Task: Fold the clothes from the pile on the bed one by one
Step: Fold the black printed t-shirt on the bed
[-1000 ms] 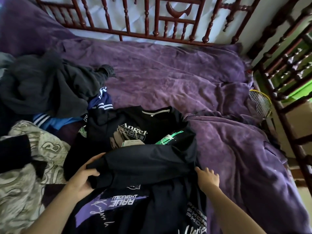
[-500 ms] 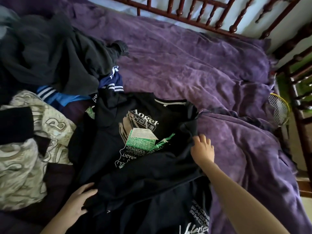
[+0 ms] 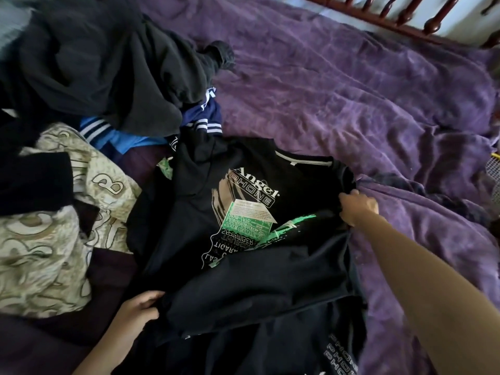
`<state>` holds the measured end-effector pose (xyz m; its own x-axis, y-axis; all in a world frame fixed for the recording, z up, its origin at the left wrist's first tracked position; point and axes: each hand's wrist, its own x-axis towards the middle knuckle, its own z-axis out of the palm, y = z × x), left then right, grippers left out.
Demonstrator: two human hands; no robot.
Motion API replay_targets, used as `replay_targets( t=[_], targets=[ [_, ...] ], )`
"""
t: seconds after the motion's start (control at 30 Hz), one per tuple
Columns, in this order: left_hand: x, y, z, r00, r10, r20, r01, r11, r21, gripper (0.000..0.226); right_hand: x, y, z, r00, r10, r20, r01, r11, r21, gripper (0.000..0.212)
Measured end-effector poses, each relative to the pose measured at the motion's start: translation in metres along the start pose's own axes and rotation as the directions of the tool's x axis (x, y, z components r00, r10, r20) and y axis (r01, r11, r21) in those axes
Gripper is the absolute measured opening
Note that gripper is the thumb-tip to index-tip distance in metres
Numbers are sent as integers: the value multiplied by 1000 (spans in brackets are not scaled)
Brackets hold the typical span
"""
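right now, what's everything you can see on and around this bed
black T-shirt: one, black with white and green print, centre of the bed
second black shirt: one, black with white lettering, beneath it, near edge
dark grey garment: one, dark grey, heaped far left
blue striped garment: one, blue and white, under that heap
patterned cloth: one, cream, left
bedspread: one, purple, over the bed
bed rail: one, reddish wood, top right
racket: one, yellow rim, right edge, mostly cut off
left hand: one, grips T-shirt's near left edge
right hand: one, grips its right side
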<state>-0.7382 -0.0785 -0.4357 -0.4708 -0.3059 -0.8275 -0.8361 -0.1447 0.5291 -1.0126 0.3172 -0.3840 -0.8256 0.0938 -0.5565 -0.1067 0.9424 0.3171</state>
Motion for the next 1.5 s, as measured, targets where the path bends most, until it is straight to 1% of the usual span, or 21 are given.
replay_targets(
  t=[0.07, 0.13, 0.23, 0.3, 0.37, 0.47, 0.57, 0.63, 0.7, 0.77, 0.83, 0.9, 0.97, 1.0, 1.07, 1.1, 1.17, 1.23, 1.37, 1.43, 1.5],
  targets=[
    [-2, 7, 5, 1000, 13, 15, -13, 1000, -12, 38, 3, 22, -10, 984, 166, -58, -160, 983, 92, 37],
    [0, 18, 15, 998, 40, 54, -39, 999, -23, 40, 8, 42, -18, 942, 314, -122, -269, 918, 290, 39],
    [9, 34, 35, 989, 144, -5, -144, 988, 62, 40, 1, 47, -21, 917, 360, -169, -250, 852, 461, 45],
    [17, 38, 41, 984, 170, -55, -165, 983, 82, 43, -15, 33, -13, 927, 303, -219, -177, 871, 458, 54],
    [22, 37, 40, 984, 163, -68, -156, 983, 93, 42, -38, 8, 2, 917, 186, -354, -42, 925, 377, 60],
    [24, 31, 35, 986, 154, -65, -149, 986, 74, 39, -82, -36, 40, 862, -154, -483, 252, 957, 144, 59],
    [18, 30, 39, 992, 105, -67, -103, 994, 30, 44, -117, -75, 79, 918, -342, -199, 355, 934, 32, 68],
    [13, 30, 44, 990, 124, -69, -121, 991, 50, 55, -128, -89, 108, 934, -353, 50, 351, 935, 50, 65],
    [10, 33, 46, 978, 180, -105, -172, 982, 81, 61, -137, -97, 120, 932, -311, 185, 299, 950, 92, 62],
    [4, 37, 46, 968, 207, -141, -192, 975, 111, 61, -147, -103, 120, 937, -298, 181, 277, 952, 131, 62],
    [-3, 37, 44, 943, 286, -169, -225, 924, 308, 56, -155, -110, 114, 933, -304, 193, 274, 947, 168, 61],
    [-8, 38, 35, 884, 410, -222, -267, 835, 481, 43, -164, -115, 112, 910, -328, 254, 284, 939, 194, 60],
    [-4, 44, 18, 810, 487, -326, -262, 798, 543, 32, -174, -119, 109, 900, -326, 290, 265, 937, 228, 61],
    [2, 47, 8, 796, 472, -379, -227, 813, 536, 30, -179, -120, 109, 906, -314, 284, 248, 937, 246, 61],
    [17, 56, -14, 836, 297, -462, -110, 914, 390, 31, -189, -125, 108, 921, -287, 262, 210, 935, 286, 61],
    [24, 57, -21, 875, 191, -446, -62, 956, 288, 31, -194, -128, 107, 926, -277, 257, 194, 932, 308, 61],
    [37, 55, -27, 953, 84, -292, -28, 981, 191, 28, -201, -135, 105, 931, -260, 256, 159, 921, 356, 60],
    [47, 56, -28, 980, 59, -188, -31, 988, 151, 28, -208, -144, 102, 937, -237, 256, 114, 901, 417, 60],
    [64, 70, -15, 990, -27, -141, 22, 999, -41, 39, -219, -158, 95, 956, -197, 219, 61, 859, 509, 57],
    [68, 75, -9, 993, -25, -113, 26, 1000, 0, 39, -225, -161, 91, 962, -189, 199, 60, 852, 521, 56],
    [68, 85, -11, 988, 73, -138, -58, 993, 104, 32, -229, -161, 84, 966, -185, 182, 58, 838, 543, 55]
  ],
)
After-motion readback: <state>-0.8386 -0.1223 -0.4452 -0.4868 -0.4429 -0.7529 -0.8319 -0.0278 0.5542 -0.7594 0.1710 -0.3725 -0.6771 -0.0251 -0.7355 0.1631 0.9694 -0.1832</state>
